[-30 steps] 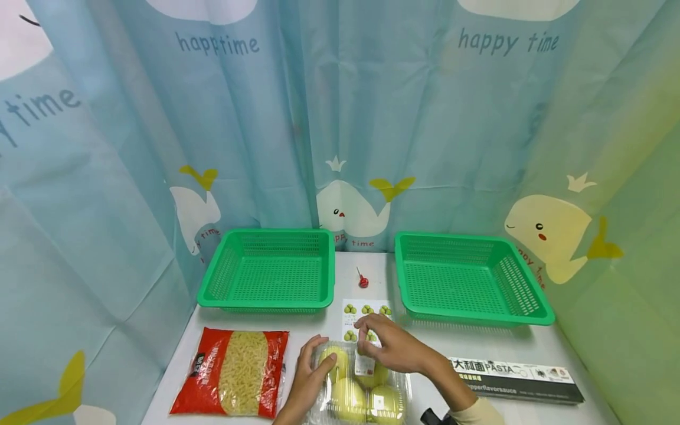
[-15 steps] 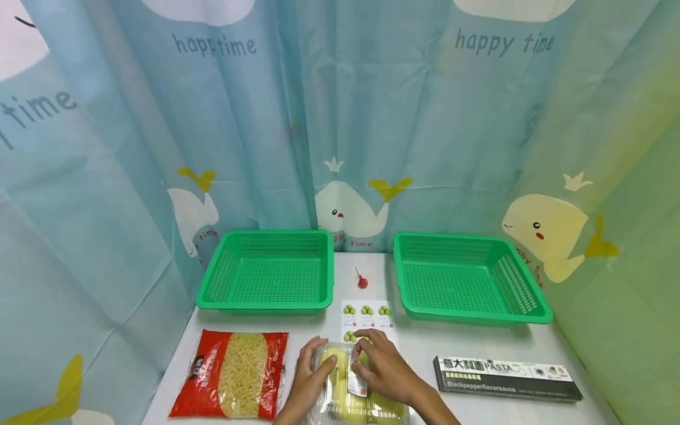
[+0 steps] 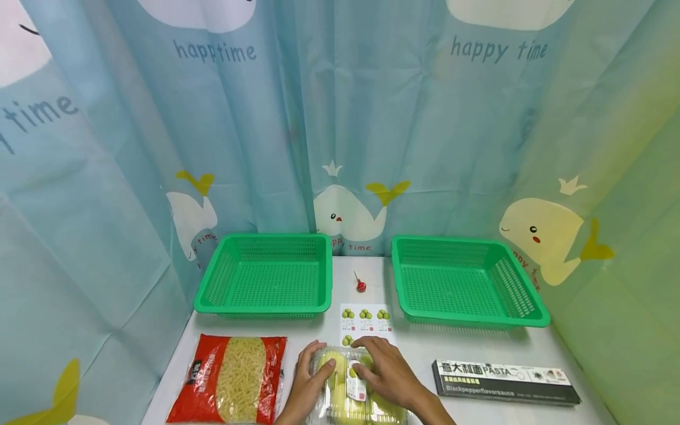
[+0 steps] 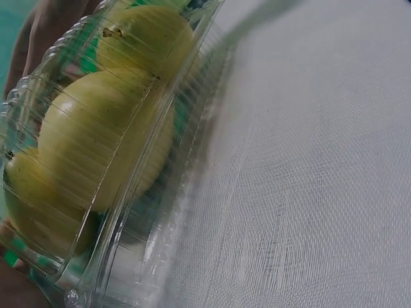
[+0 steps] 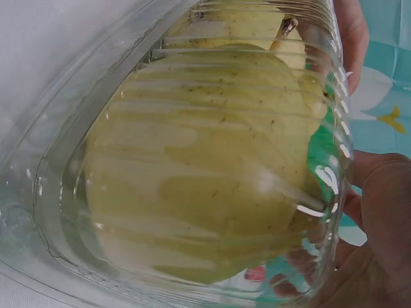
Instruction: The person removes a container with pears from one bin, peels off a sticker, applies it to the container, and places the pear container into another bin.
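A clear plastic clamshell box (image 3: 345, 409) of yellow-green pears (image 4: 106, 138) sits at the near middle of the white table. My left hand (image 3: 305, 386) holds the box by its left side, thumb on the lid and fingers at the far left corner. Over the right part of the lid, my right hand (image 3: 393, 376) rests its thumb on a small white label (image 3: 356, 386) with a pear picture. Its fingers bend over the far edge and show through the plastic in the right wrist view. Just beyond lies a label sheet (image 3: 366, 321), partly hidden by the right hand.
Two green baskets (image 3: 263, 309) stand at the back, left and right, against a blue whale-print curtain (image 3: 366, 118). Between them lies a red lollipop (image 3: 361, 286). A red pasta bag (image 3: 207, 383) is on the left, a black-and-white pasta box (image 3: 504, 383) on the right.
My right hand has come down and toward me onto the lid, with the label now flat under its thumb. The left hand stays in place on the box.
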Available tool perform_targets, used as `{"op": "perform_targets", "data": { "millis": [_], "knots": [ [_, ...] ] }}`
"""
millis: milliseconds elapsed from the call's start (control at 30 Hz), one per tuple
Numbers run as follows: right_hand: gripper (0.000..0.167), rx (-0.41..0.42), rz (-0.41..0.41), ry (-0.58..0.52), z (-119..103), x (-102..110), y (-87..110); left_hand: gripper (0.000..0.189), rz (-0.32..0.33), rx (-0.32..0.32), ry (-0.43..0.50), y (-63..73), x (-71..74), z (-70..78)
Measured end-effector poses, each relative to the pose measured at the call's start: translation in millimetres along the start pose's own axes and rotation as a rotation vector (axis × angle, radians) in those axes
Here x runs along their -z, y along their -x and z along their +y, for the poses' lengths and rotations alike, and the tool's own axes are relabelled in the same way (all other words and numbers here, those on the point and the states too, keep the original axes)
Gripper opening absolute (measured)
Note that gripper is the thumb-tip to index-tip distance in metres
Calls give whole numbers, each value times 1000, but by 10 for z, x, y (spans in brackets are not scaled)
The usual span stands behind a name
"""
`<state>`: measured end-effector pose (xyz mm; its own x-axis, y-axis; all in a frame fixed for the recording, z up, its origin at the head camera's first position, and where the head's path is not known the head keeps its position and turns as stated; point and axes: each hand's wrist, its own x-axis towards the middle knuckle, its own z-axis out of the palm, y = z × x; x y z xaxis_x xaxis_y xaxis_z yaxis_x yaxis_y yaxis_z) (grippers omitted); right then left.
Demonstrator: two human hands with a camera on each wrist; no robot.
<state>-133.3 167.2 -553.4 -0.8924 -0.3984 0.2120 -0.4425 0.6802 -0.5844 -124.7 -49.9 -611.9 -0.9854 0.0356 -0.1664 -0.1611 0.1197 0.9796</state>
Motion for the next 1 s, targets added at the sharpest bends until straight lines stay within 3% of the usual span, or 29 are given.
{"op": "perform_targets", "data": {
  "millis": [300,367,567,667,767,1000],
  "knots": [
    [32,-56,-3,7,30,3,17,61,-11,-2,13,12,3,-14],
    [39,-53,-39,-8,36,30,20,61,-10,-4,8,13,6,-13],
    [84,-46,-166,-3,36,128,-3,61,-13,-7,-4,-2,16,8],
    [92,-60,-191,11,33,137,-24,61,-19,-1,-9,-13,22,21],
    [88,-86,-184,14,38,109,-40,61,-24,0,-16,-19,26,31],
    [62,-180,-65,27,46,-24,-55,60,-15,-6,-11,-13,9,10]
  ]
}}
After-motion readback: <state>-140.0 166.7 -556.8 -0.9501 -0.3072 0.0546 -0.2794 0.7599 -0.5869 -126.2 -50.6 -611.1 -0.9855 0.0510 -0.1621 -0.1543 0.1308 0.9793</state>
